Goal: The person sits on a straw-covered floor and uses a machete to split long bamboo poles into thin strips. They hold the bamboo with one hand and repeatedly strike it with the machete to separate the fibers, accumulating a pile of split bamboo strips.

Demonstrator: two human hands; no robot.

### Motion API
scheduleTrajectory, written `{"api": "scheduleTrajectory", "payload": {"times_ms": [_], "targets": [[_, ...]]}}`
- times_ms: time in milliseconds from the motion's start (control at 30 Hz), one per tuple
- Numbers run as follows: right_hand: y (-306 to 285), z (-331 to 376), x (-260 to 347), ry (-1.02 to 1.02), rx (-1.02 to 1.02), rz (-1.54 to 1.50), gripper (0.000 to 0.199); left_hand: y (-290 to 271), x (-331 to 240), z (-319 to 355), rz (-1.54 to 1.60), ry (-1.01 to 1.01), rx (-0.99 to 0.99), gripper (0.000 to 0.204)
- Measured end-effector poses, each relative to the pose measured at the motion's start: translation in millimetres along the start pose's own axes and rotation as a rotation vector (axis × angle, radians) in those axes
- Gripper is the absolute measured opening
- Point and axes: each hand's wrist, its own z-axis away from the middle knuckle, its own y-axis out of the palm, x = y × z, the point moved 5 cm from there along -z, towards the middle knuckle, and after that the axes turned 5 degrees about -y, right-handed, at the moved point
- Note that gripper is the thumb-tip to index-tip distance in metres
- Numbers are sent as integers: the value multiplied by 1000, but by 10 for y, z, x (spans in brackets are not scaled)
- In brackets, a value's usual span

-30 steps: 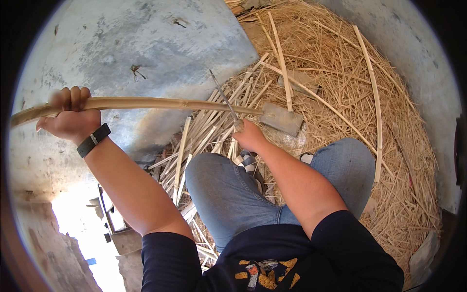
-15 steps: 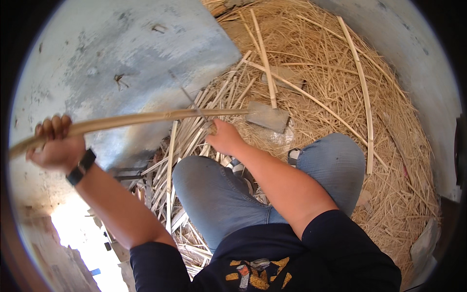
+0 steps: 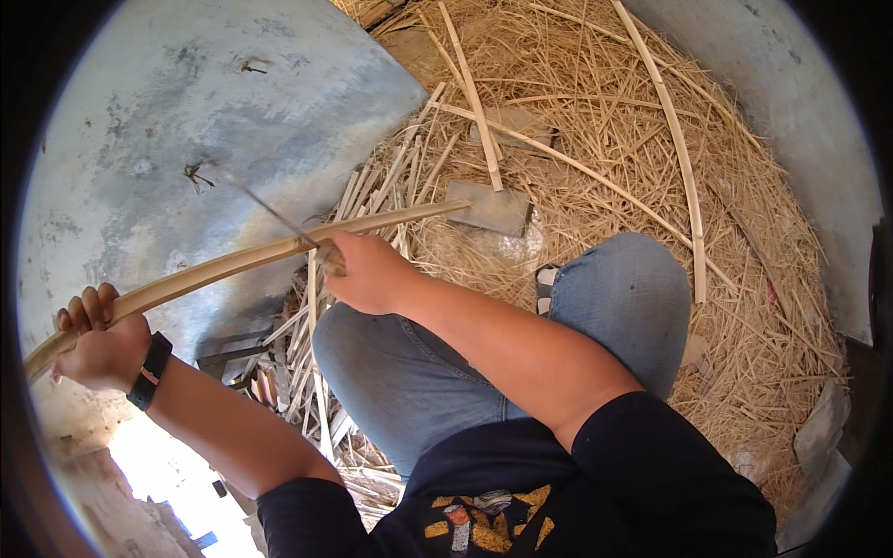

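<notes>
Bamboo strip [image 3: 214, 268], long and bowed, runs on a slant through the left hand [image 3: 107, 346], its near end reaching past that hand toward the picture's left rim. From there it rises to the right, passing just beyond the right hand [image 3: 367, 272], and its far end overlaps the edge of a grey stone block [image 3: 496, 209]; contact there cannot be told for certain. The left forearm stretches up and out to the person's left, a dark wristband [image 3: 151, 372] at the wrist. The right forearm slants up and leftward above the thighs of the blue jeans [image 3: 391, 372]. The left hand's fingers fold over the strip from above, with the thumb at its lower side, gripping it. The right hand is closed around the handle of a thin-bladed knife [image 3: 274, 212], whose blade crosses the strip and points toward the grey wall [image 3: 279, 93], its tip blurred. Pale slats [image 3: 400, 172] lie heaped beneath the strip, beside a bed of straw-coloured shavings [image 3: 595, 139].
</notes>
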Motion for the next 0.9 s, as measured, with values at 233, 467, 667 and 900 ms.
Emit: {"api": "scheduleTrajectory", "payload": {"times_ms": [233, 467, 667, 900], "targets": [[-84, 104, -415, 155, 11, 69, 42, -12, 109, -42, 12, -19, -73, 66], [-164, 335, -1099, 480, -134, 123, 36, -229, 345, -166, 0, -96, -248, 65], [128, 97, -307, 146, 77, 160, 35, -270, 356, -186, -14, -75, -231, 64], [-17, 208, -1195, 313, -65, 93, 43, -243, 372, -191, -15, -76, -236, 64]]}}
